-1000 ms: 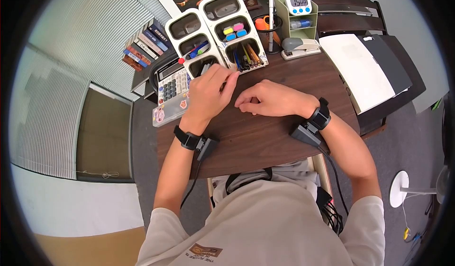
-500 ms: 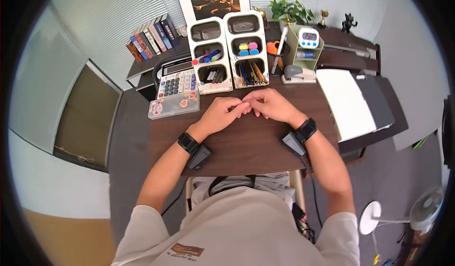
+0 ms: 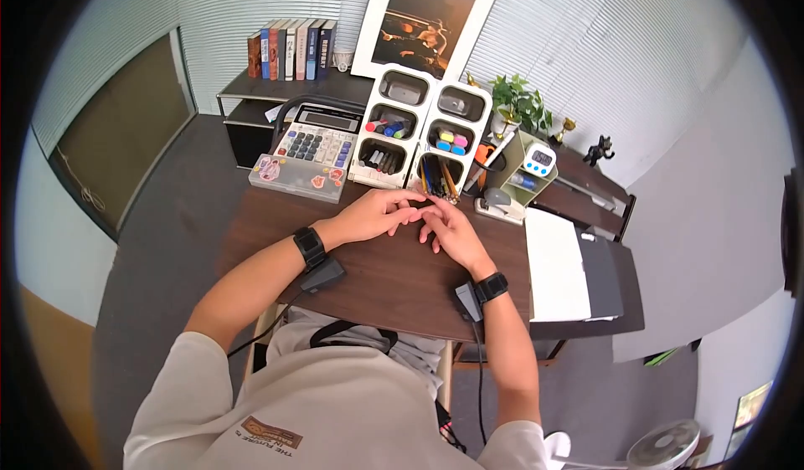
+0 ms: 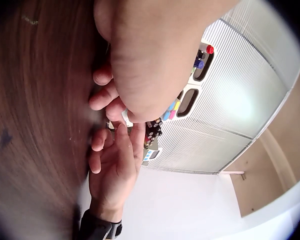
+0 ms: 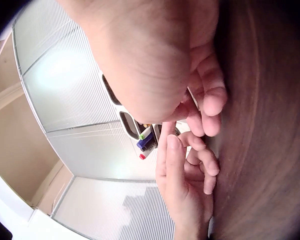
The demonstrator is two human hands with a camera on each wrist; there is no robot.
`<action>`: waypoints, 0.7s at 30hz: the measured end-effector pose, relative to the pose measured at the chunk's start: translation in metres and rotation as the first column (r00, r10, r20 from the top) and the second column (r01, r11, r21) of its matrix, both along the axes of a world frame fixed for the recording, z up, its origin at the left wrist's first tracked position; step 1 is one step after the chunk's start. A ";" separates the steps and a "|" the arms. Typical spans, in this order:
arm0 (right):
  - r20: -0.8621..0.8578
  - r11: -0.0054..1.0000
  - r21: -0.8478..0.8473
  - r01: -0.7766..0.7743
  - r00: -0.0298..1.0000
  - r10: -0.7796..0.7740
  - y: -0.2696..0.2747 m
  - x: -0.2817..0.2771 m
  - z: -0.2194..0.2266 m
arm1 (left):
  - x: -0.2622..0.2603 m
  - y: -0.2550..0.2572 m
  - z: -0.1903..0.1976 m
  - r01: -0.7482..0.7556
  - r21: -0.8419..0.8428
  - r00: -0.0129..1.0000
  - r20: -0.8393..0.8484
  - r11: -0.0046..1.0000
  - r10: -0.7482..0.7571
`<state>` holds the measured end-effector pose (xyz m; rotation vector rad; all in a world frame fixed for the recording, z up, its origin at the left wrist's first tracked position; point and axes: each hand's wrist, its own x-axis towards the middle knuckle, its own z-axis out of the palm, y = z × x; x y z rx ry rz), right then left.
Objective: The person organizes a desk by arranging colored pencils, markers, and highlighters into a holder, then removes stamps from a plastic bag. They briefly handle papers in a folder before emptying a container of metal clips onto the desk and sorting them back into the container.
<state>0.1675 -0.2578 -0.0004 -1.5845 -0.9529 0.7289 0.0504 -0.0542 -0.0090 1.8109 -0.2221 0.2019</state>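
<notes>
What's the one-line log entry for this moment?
left hand: over desk, close to right hand | right hand: over desk | grasp: nothing clearly visible | pen organizers: just beyond hands

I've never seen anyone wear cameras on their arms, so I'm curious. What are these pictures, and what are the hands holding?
There's no robot here, just a person at a brown table. One picture comes from a camera on the person's head, looking down. The other two come from the wrist cameras, so a hand looks huge up close. The left hand and right hand come together over the table, fingertips close. If something tiny is between them, I can't make it out. Behind the hands are white organisers with pens and colourful markers. To the left are a calculator and a case with stickers; to the right, a stapler and a timer.
</notes>
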 end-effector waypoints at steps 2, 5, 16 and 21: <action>0.024 1.000 -0.011 -0.012 1.000 0.012 0.000 0.001 0.001 | -0.001 0.001 -0.001 0.016 0.042 1.000 -0.002 0.999 -0.015; 0.050 1.000 -0.019 -0.002 0.999 0.003 0.001 -0.002 0.003 | -0.001 0.000 0.000 0.004 0.045 1.000 -0.002 0.999 -0.004; 0.112 0.993 -0.117 -0.032 0.993 0.045 -0.001 -0.010 0.011 | -0.002 0.000 0.005 0.035 0.155 0.999 -0.029 0.987 -0.030; 0.124 0.995 -0.095 -0.032 0.991 0.043 0.000 -0.012 0.014 | -0.003 -0.001 0.006 0.022 0.173 0.999 -0.049 0.985 -0.014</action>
